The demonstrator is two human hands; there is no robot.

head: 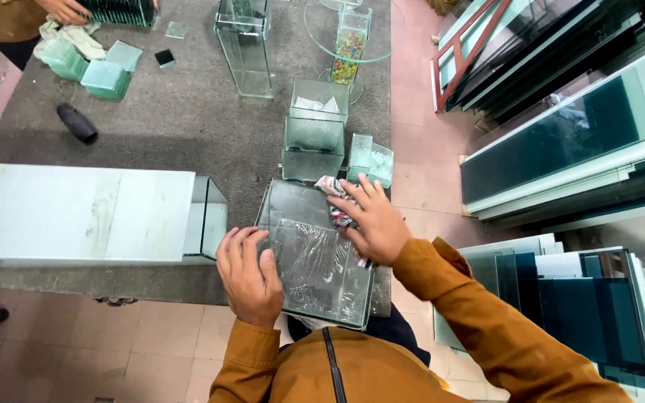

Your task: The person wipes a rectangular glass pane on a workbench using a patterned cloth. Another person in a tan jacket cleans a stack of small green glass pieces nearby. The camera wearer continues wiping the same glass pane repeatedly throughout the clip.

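I see the clear square glass box (315,257) at the near edge of the grey carpeted table (173,119). My left hand (249,276) grips its side, fingers curled; right hand (373,224) presses a patterned rag (335,190) w/ fingers spread. Smaller glass boxes (315,138) just beyond.

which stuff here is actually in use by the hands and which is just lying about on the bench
In use:
- glass box, steadied by the left hand
- patterned cloth, pressed on the glass by the right hand

Lying about:
- small glass tanks
- tall glass tank
- frosted glass blocks
- black cylinder
- white slab
- stacked glass sheets
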